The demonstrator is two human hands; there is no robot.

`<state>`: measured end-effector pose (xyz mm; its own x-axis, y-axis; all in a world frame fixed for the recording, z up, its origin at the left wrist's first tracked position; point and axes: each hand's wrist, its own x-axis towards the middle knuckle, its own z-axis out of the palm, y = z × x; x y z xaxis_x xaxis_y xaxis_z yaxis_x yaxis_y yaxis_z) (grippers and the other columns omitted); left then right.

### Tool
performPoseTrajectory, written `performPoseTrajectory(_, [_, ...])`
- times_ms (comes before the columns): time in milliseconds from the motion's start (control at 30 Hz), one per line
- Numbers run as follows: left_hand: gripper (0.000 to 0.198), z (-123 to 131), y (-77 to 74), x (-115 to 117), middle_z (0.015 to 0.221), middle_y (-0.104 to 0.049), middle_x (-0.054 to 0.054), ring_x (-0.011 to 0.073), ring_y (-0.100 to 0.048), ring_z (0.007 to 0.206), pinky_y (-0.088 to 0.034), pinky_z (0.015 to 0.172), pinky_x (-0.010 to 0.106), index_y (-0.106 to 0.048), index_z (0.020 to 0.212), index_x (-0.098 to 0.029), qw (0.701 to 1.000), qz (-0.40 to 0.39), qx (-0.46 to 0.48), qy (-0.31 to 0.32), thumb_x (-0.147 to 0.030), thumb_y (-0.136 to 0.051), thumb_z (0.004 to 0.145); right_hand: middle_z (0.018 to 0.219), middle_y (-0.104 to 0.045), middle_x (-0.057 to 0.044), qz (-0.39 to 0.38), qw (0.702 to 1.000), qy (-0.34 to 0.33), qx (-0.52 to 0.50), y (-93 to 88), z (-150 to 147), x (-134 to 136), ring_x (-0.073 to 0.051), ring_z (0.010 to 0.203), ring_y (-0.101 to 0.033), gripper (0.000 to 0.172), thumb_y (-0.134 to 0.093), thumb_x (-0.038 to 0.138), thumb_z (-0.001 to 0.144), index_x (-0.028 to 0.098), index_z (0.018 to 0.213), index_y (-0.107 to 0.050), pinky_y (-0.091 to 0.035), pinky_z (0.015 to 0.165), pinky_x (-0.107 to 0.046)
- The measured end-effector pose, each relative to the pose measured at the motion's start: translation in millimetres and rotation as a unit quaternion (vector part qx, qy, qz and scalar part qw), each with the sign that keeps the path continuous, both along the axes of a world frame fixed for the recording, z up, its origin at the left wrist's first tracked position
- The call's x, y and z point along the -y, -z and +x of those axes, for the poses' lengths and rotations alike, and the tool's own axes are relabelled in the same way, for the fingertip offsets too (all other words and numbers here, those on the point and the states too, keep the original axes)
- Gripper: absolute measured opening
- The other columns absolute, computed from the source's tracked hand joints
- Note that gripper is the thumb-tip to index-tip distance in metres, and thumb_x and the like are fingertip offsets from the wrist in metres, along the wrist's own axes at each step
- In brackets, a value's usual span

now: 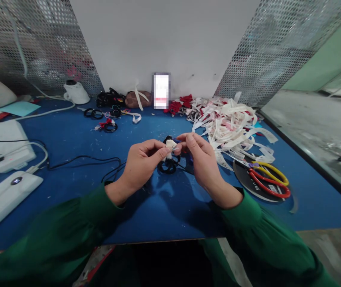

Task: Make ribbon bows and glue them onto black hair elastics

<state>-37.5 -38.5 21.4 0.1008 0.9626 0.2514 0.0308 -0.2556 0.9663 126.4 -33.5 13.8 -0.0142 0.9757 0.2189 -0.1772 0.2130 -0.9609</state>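
Table: blue top that fills most of the view, with perforated metal panels rising at its left and right
Pile: a loose heap of white strips at right rear, a few marked pink, spreading towards the right hand
Box: white, flat, at the left edge, with cords running past it
Disc: black, flat on the table right of the hands, under the scissors
Scissors: one red loop and one yellow, lying across the disc
Left hand: raised over the middle of the table, green sleeve to the wrist, knuckles up, fingers curled in
Right hand: level with the left and nearly meeting it, back to the camera
Tie: a black elastic ring, ruffled, hanging just under the fingertips of both hands, above the table
Ribbon: a short white piece, folded into a small wad, sitting on top of the tie between the two hands
Grip: left thumb and forefinger are pinched together on the ribbon's left end; right thumb and forefinger are pressed on its right end; whether the other fingers touch the tie cannot be told
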Motion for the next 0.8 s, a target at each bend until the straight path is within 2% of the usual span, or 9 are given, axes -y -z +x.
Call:
performPoseTrajectory(333, [0.020,0.4,-1.9,0.9,0.063,-0.059,-0.001,0.0109,-0.047,0.060,-0.039,0.060,0.025,-0.069,0.067,-0.018,1.000,-0.010,0.019,0.014,-0.030,-0.074,0.082,0.070,-0.066,0.001,0.009,1.000,-0.002,0.009,-1.3,-0.2,1.0,-0.013,0.070,-0.061,0.031,-0.060,0.050,0.094,0.020,0.091,-0.067,-0.050,0.077,-0.030])
performPoseTrajectory(633, [0.018,1.8,-0.6,0.8,0.067,-0.066,0.000,0.0119,-0.052,0.062,-0.041,0.061,0.026,-0.072,0.070,-0.018,1.000,-0.014,0.018,0.013,-0.031,-0.074,0.082,0.071,-0.066,0.001,0.012,1.000,-0.005,0.007,-3.8,-0.8,3.2,-0.014,0.070,-0.062,0.027,-0.062,0.048,0.093,0.021,0.089,-0.066,-0.051,0.077,-0.031])
performPoseTrajectory(800, [0.017,3.3,-1.4,2.7,0.067,-0.068,0.002,0.0127,-0.053,0.060,-0.041,0.058,0.027,-0.073,0.070,-0.017,0.999,-0.008,-0.041,0.009,-0.032,-0.077,0.078,0.075,-0.067,0.002,-0.003,1.000,-0.002,-0.016,-4.6,-1.2,2.9,-0.013,0.071,-0.062,0.020,-0.073,0.040,0.084,0.022,0.088,-0.066,-0.052,0.073,-0.029])
